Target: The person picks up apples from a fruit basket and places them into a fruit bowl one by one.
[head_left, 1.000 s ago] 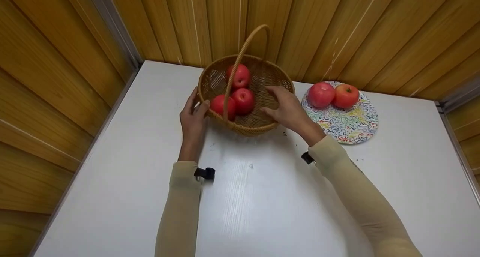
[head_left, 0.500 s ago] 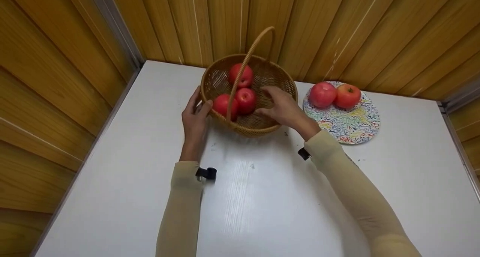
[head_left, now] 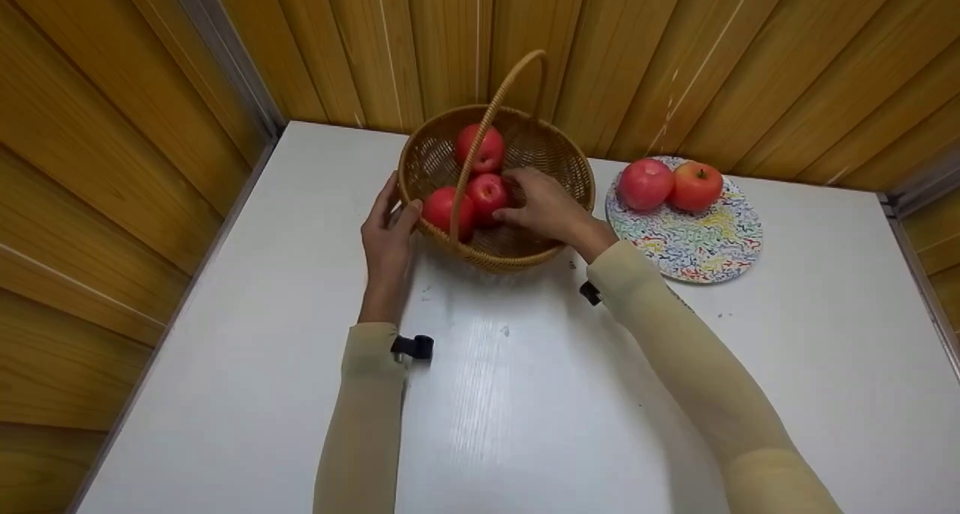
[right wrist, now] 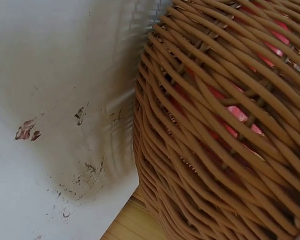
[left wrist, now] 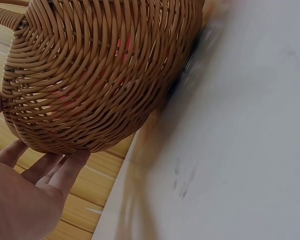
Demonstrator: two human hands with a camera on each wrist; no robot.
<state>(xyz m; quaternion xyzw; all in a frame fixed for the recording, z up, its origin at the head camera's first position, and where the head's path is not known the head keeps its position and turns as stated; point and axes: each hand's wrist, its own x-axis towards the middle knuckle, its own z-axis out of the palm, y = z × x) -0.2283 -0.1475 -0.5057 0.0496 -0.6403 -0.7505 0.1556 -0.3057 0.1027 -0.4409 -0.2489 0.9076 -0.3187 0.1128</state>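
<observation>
A brown wicker basket [head_left: 517,259] with a tall arched handle stands at the back of the table, tipped toward me. Inside it lie three red apples: one at the back [head_left: 481,150], one at the front left [head_left: 448,212], and a middle apple [head_left: 487,195]. My left hand [head_left: 388,244] holds the basket's left side, thumb at the rim; the left wrist view shows its fingers [left wrist: 65,172] against the outer weave. My right hand [head_left: 551,208] reaches over the front rim and grips the middle apple from the right, thumb in front and fingers behind.
Right of the basket, a round board [head_left: 697,244] with a multicoloured squiggle pattern bears two more red apples [head_left: 645,185]. Wood-panelled walls [head_left: 337,49] close in the white table [head_left: 480,394] at the back and sides. The basket handle [head_left: 491,116] arches above the apples.
My right hand has moved left inside the basket, from open space beside the middle apple to its right side. The basket has shifted only slightly; my left hand keeps its place on it.
</observation>
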